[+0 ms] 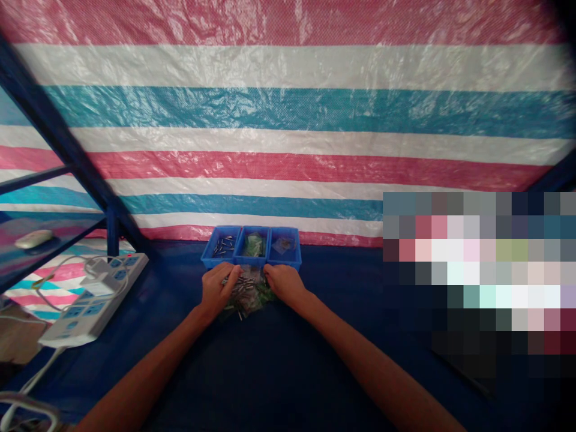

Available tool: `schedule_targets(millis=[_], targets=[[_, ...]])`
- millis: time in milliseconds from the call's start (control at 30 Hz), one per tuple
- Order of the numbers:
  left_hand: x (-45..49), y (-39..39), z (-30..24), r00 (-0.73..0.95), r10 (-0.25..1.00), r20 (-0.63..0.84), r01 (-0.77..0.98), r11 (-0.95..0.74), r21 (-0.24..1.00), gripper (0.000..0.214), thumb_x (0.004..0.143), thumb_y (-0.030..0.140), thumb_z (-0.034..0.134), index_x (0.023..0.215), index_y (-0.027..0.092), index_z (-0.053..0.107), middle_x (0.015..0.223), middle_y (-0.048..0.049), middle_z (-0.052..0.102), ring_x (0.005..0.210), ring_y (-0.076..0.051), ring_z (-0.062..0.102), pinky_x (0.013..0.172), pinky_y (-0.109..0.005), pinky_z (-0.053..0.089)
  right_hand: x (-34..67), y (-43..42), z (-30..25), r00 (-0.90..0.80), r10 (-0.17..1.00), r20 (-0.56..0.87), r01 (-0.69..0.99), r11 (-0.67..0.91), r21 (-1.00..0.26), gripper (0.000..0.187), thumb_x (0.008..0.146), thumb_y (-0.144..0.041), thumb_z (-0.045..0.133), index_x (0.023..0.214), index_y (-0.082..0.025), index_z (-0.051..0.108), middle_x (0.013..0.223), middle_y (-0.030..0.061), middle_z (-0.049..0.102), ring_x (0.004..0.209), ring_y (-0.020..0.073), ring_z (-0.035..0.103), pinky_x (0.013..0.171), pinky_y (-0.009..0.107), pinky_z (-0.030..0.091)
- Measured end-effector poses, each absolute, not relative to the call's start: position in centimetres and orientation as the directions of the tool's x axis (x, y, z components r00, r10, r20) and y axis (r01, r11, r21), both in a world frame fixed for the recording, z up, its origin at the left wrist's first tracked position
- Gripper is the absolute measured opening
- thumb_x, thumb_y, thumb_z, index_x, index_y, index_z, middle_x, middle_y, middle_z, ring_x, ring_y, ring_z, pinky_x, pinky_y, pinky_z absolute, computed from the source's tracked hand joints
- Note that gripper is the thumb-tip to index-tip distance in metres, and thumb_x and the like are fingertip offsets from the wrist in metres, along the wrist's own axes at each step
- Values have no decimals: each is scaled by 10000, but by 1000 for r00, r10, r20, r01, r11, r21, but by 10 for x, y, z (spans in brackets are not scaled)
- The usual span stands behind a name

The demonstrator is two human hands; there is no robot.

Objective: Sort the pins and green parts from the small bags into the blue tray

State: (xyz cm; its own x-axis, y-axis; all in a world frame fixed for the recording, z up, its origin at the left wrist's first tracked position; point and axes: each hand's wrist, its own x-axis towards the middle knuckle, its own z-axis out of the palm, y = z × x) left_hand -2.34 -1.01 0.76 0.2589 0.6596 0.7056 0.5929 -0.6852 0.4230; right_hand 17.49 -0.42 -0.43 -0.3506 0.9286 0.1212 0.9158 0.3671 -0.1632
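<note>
My left hand [219,288] and my right hand [282,282] rest on the dark blue table, fingers curled around a clear plastic bag [248,295] of small metal pins and green parts that lies between them. Just beyond the bag stand three small blue bins in a row: the left bin [220,246] holds metal pins, the middle bin [254,245] green parts, the right bin [284,246] a small clear packet. Both hands pinch the bag's top edges.
A white power strip [92,297] with plugs and cables lies at the left on the table. A blue metal frame [67,150] rises at the left, with a shelf holding a pale object [33,238]. A striped tarpaulin [288,120] forms the back wall. A blurred patch covers the right side.
</note>
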Motion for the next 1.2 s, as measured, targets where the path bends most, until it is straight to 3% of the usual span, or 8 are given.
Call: schedule_targets(millis=[133,267,367,467,600,800,1200], targets=[[-24,-10,7,262,655,708,597,-687,414,274,916,235,467,716,161,639,684,-22,651,664,-131,616,675,-248,455,175,-6,-4,-298,910,289,885,377,-275,193,909,-200,433,970,-188,616,896,75,687,808,191,640,694,253,422],[-24,-9,6,262,672,693,606,-673,424,264,921,249,460,751,166,644,721,-28,665,702,-143,627,711,-258,466,167,-12,-3,-127,866,483,700,423,-575,130,861,-207,486,858,-177,613,800,34,663,722,152,611,679,228,423],[-23,-6,4,243,697,675,624,-645,441,207,916,275,467,894,175,646,863,-45,686,795,-159,637,742,-266,487,158,-20,-8,18,891,454,418,406,-813,114,840,-237,505,801,-174,591,695,-2,632,599,127,585,595,212,428],[-23,-1,1,229,721,654,633,-621,463,213,911,287,473,1034,187,616,976,-53,671,874,-169,630,727,-262,504,150,-24,-20,70,935,347,147,334,-931,136,825,-289,523,797,-173,589,733,5,654,549,125,592,528,214,439],[-23,2,0,261,734,626,627,-623,469,214,911,274,471,1046,191,614,1003,-60,654,914,-177,616,723,-266,508,149,-22,-33,120,965,235,-52,242,-969,176,793,-337,571,809,-166,607,717,11,652,524,135,589,473,220,431],[-21,3,-4,335,704,626,645,-656,393,212,907,269,485,1033,213,646,1031,-62,645,999,-195,595,892,-335,477,151,-22,-33,192,930,315,37,314,-949,212,784,-352,602,785,-154,675,753,36,672,695,166,609,637,257,476],[-20,3,-7,440,673,594,612,-709,350,154,903,279,510,965,205,631,1041,-65,611,1017,-192,574,913,-344,468,150,-25,-33,192,915,354,22,356,-934,217,793,-356,620,736,-155,676,701,16,637,659,146,574,615,242,445]])
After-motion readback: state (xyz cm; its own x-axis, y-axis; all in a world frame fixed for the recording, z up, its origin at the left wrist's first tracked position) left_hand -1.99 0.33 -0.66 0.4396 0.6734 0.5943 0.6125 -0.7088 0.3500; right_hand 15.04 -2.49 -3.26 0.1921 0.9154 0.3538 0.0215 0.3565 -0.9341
